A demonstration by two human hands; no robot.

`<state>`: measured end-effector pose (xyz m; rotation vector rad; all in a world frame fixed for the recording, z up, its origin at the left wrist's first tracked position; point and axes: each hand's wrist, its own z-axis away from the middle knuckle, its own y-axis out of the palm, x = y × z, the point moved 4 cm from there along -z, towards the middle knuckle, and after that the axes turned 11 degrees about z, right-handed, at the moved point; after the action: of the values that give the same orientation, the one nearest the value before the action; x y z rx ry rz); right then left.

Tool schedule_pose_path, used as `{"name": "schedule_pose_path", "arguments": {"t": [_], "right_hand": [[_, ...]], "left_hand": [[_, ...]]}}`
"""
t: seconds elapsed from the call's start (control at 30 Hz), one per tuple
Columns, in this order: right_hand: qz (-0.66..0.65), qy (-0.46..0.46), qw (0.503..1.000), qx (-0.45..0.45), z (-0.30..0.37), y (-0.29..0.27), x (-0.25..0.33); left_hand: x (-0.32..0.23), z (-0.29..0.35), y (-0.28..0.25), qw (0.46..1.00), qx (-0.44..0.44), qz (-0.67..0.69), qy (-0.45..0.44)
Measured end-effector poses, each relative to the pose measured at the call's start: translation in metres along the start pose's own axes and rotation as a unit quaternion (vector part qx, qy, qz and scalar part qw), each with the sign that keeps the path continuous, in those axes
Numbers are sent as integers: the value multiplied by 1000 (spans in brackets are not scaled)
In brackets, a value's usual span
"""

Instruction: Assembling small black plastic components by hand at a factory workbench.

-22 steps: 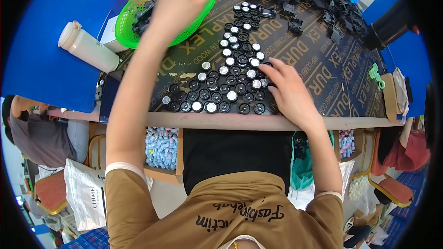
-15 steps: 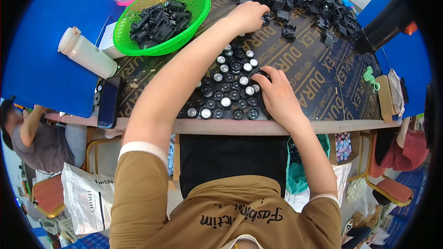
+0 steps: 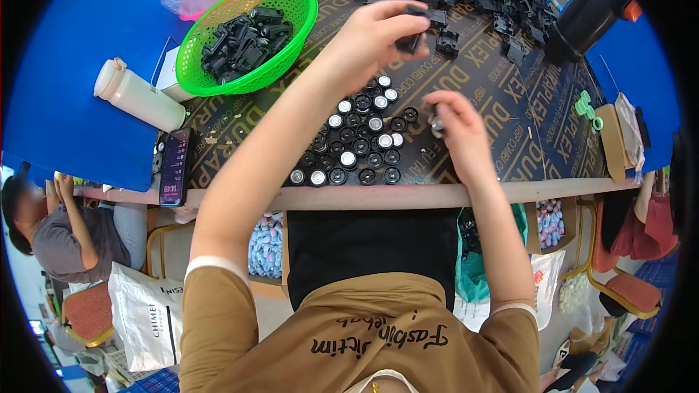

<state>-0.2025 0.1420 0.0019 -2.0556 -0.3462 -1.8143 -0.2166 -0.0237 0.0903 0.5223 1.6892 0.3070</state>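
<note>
At one o'clock from centre, a blocky black part (image 3: 410,42) is held; at two, a blurred silvery piece (image 3: 437,124) is pinched.

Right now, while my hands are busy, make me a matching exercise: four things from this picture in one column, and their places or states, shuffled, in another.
Column one
1. Left hand
2. Right hand
3. Green basket
4. Phone

Column two
A. Lies at the front edge of the table, screen lit
B. Has a small silvery piece at its fingertips
C. Contains a heap of black plastic parts
D. Has a single black part in its grip

Right pairs
1-D, 2-B, 3-C, 4-A
</note>
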Motion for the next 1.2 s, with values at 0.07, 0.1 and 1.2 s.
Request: {"name": "schedule_pose_path", "arguments": {"t": [0.07,0.1,1.2], "right_hand": [[-325,119,937,40,0,-11,-1],[-384,157,909,48,1,-9,7],[-217,64,943,244,69,52,69]], "left_hand": [[-7,46,4,991,-21,124,-44],[-7,65,2,986,-39,154,-46],[-13,169,29,844,30,-435,311]]}}
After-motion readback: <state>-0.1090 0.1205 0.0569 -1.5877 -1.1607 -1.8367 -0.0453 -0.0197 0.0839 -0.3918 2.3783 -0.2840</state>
